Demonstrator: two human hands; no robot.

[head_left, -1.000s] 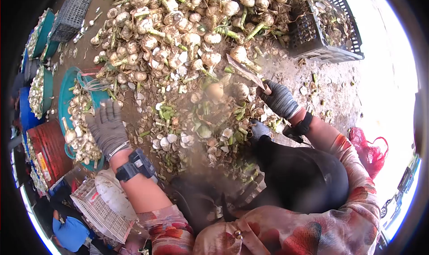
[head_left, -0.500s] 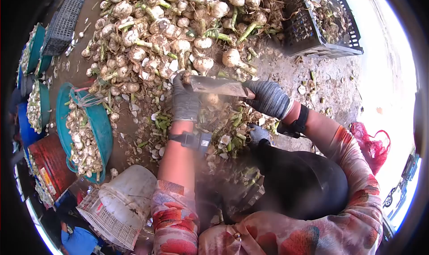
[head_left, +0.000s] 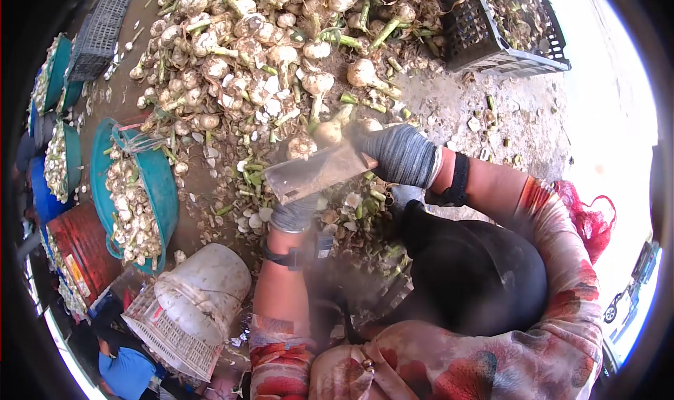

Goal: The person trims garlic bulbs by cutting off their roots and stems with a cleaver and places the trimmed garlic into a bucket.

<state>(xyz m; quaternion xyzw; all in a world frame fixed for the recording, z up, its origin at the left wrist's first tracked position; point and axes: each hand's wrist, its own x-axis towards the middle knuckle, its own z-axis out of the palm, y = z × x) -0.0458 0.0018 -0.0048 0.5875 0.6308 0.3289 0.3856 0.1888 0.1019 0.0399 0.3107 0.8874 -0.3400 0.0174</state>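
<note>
My right hand [head_left: 404, 154], in a grey knit glove, grips a knife with a wide, flat, dirt-marked blade [head_left: 319, 172]. The blade reaches left across my left hand [head_left: 295, 212], which is gloved too; its fingers are hidden behind the metal. Just beyond the blade's upper edge sits a garlic bulb [head_left: 302, 147]; whether my left hand touches it, I cannot tell. More bulbs with cut green stems lie near, part of a large garlic pile [head_left: 246, 56]. Below the blade, stem pieces and trimmings [head_left: 344, 224] litter the ground.
A black crate [head_left: 516, 62] with plant scraps stands at the upper right. To the left are a teal basket [head_left: 158, 189] of trimmed garlic, a white bucket [head_left: 203, 288] and a red container [head_left: 84, 252]. A person in blue [head_left: 126, 372] is at the lower left.
My left hand has come down toward me and now lies behind the blade. The knife has swung lower on its left side; my right hand has shifted slightly left.
</note>
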